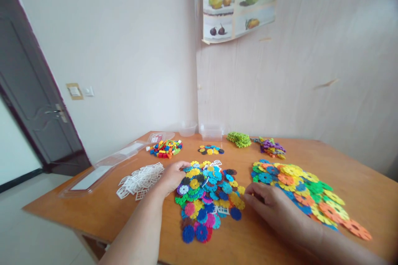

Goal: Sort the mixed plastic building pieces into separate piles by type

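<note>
Picking through the mixed pile of small, multicoloured, notched plastic discs point(213, 195) between my hands on the brown wooden bench point(239, 244) looks like the step in hand, and I judge that the next move calls for a light pinch on one piece. My left hand point(171, 177) reaches to the pile's left edge, its grip too hidden to tell; my right hand point(273, 203) is just beside the right edge, fingers curled towards the thumb, whether clamped on anything I cannot tell.
</note>
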The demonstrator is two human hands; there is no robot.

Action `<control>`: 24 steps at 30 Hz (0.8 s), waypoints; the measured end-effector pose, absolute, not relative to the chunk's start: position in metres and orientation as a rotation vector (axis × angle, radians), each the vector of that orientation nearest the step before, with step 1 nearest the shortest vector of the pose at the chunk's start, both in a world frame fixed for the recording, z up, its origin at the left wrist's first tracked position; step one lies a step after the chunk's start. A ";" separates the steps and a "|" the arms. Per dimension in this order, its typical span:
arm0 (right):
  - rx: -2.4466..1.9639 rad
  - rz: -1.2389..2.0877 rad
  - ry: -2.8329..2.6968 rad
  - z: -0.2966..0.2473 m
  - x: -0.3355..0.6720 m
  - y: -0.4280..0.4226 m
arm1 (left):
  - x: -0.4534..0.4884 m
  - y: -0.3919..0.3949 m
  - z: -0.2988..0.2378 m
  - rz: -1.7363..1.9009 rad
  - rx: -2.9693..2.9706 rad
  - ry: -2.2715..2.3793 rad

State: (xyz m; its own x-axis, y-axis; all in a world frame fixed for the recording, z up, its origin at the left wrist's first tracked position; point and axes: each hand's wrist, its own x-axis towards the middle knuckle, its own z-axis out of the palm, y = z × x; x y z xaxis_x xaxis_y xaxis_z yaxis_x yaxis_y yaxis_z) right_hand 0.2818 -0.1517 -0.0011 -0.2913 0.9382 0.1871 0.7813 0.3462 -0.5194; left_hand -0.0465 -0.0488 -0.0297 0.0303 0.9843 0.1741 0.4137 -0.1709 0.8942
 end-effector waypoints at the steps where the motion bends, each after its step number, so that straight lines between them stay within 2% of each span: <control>1: -1.499 0.455 -2.153 0.000 0.282 -0.151 | -0.046 -0.049 -0.029 1.117 1.656 1.426; 8: -1.423 0.452 -2.166 0.005 0.285 -0.149 | -0.046 -0.051 -0.026 1.168 1.678 1.442; 15: -1.365 0.305 -2.108 0.015 0.294 -0.145 | -0.047 -0.050 -0.024 1.283 1.658 1.498; 24: -1.477 -0.008 -1.397 0.049 0.361 -0.121 | -0.049 -0.055 -0.015 1.515 1.552 1.678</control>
